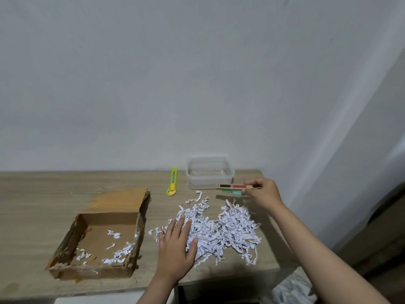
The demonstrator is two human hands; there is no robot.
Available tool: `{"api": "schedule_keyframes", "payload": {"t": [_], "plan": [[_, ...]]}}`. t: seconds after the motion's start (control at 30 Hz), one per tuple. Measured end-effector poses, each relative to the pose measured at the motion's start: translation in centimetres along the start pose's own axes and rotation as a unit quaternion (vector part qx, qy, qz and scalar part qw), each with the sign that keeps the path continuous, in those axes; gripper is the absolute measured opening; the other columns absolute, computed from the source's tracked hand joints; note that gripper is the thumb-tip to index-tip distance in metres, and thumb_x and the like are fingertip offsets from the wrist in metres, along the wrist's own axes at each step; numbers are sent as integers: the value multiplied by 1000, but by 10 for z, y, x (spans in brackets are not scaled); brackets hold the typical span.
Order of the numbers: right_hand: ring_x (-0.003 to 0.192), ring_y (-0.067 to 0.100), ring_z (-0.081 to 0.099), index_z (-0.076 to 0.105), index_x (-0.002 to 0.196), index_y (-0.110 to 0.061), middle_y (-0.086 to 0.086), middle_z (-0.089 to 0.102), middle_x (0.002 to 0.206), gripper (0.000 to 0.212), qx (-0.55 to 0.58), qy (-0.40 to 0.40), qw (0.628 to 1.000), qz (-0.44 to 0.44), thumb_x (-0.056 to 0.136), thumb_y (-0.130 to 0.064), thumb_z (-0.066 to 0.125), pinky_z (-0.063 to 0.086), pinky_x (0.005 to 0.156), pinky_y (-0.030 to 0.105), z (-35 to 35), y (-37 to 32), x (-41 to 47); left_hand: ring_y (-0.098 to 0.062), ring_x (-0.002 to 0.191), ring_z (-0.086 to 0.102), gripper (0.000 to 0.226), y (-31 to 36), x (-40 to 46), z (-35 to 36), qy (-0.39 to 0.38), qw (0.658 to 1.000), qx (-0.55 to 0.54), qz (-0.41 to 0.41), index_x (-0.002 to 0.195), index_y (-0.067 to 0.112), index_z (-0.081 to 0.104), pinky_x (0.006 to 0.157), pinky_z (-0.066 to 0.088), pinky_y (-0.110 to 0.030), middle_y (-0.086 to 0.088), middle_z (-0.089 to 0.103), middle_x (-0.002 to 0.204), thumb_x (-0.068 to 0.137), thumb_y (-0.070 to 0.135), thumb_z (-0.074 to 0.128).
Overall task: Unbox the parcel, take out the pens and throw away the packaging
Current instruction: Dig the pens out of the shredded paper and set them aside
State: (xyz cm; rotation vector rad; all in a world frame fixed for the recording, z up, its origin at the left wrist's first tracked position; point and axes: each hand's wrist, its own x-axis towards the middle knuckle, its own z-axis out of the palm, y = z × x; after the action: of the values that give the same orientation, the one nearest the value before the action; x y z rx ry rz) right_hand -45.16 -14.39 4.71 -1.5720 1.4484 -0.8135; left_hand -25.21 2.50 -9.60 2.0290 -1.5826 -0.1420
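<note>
An opened cardboard box [103, 268] lies on the wooden table at the left, with a few white paper shreds inside. A big pile of shredded white paper [221, 229] lies on the table to its right. My left hand [177, 244] rests flat on the pile's left side, fingers spread. My right hand [264, 191] is raised beyond the pile and pinches a bundle of pens [233, 187], held level just in front of a clear plastic container [209, 172].
A green and yellow utility knife [172, 182] lies left of the container. The wooden table [39, 198] stands against a white wall. Below the table's front right corner shows a white bag [291, 290].
</note>
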Motion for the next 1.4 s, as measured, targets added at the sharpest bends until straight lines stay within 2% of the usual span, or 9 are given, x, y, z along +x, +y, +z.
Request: {"api": "schedule_keyframes", "payload": {"t": [0.1, 0.3, 0.47, 0.7, 0.8, 0.93, 1.1, 1.27, 1.4], "plan": [[56, 15, 56, 69, 89, -7, 10, 64, 79, 19, 63, 82, 992, 74, 74, 4, 70, 43, 39, 11, -7, 22, 13, -20, 141, 28, 56, -1, 2, 2, 2, 1000, 1, -2, 138, 31, 43, 110, 16, -58, 7, 36, 150, 88, 53, 33], [79, 26, 65, 73, 83, -9, 10, 71, 87, 19, 117, 155, 964, 184, 65, -5, 79, 53, 80, 36, -4, 75, 51, -19, 140, 29, 55, 0, 3, 3, 7, 1000, 4, -2, 137, 30, 46, 110, 14, -57, 6, 38, 149, 87, 53, 35], [73, 26, 58, 71, 89, -13, 13, 70, 92, 20, 130, 151, 959, 202, 70, -10, 75, 48, 67, 36, 7, 106, 67, -13, 142, 19, 58, 0, 4, 4, 2, 1000, -4, -15, 140, 32, 40, 112, 6, -54, 11, 30, 152, 88, 56, 31], [106, 27, 60, 62, 118, -5, 10, 62, 115, 45, 81, 141, 979, 125, 75, -8, 74, 46, 98, 34, 8, 104, 56, -14, 142, 22, 57, 0, 6, 3, 1, 1000, -3, -14, 140, 34, 40, 111, 11, -59, 12, 31, 151, 88, 56, 30], [99, 21, 59, 62, 115, -14, 12, 58, 123, 44, 39, 152, 983, 97, 73, -11, 75, 46, 96, 29, 6, 103, 38, -15, 142, 24, 56, 1, 5, 3, 5, 1000, -1, -15, 139, 34, 40, 111, 12, -59, 11, 32, 151, 88, 55, 31], [88, 21, 65, 61, 97, -30, 7, 62, 109, 31, 13, 88, 996, 16, 76, -11, 72, 57, 84, 43, 10, 94, -1, -16, 141, 27, 53, 3, 4, 0, 17, 1000, -1, -12, 137, 33, 43, 110, 15, -59, 10, 34, 150, 89, 53, 34], [99, 9, 54, 61, 119, -32, -8, 51, 109, 43, -70, -77, 990, -95, 77, -32, 74, 49, 86, 28, 22, 83, -53, -19, 139, 32, 51, 5, -1, -3, 30, 999, -10, -16, 135, 31, 47, 110, 18, -57, 6, 40, 148, 90, 50, 33], [98, 7, 47, 61, 118, -36, -17, 53, 100, 40, -169, -91, 954, -232, 79, -42, 65, 42, 85, 28, 54, 75, -84, -20, 137, 35, 47, 6, -5, -6, 27, 1000, -11, 7, 137, 35, 43, 109, 20, -56, 4, 40, 148, 92, 44, 34], [107, 9, 44, 56, 123, -39, -15, 52, 113, 41, -221, -115, 938, -242, 82, -39, 60, 39, 91, 31, 75, 70, -89, -20, 137, 35, 41, 5, -6, -8, 4, 998, -22, 59, 132, 43, 46, 106, 27, -55, 4, 39, 148, 92, 43, 37]]}}
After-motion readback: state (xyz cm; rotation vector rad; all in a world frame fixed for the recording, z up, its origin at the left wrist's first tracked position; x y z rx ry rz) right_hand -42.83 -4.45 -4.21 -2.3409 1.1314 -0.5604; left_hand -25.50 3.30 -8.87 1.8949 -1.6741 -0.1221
